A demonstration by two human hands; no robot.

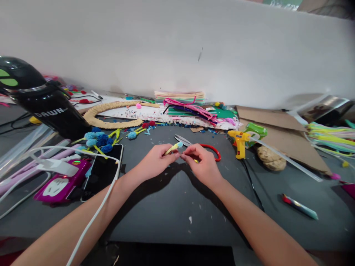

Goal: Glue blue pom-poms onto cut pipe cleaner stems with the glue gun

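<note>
My left hand (158, 159) is closed in a pinch on a short yellow pipe cleaner with a light blue tip (173, 148), held just above the dark table (177, 207). My right hand (200, 163) is closed too, its fingertips meeting the left hand's at the stem's near end. Whether it grips the same stem or something smaller is hidden by the fingers. Red-handled scissors (212, 149) lie on the table right behind my right hand, blades pointing left.
A yellow glue gun (240, 142) with a glue stick stands right of the scissors beside cardboard (277, 129). Blue pompom stems (100, 140), a phone (102, 171), a magenta power bank (59, 184) with white cable and a black bottle (47, 103) sit left. Craft sheets (180, 98) and a woven ring (111, 114) lie by the wall.
</note>
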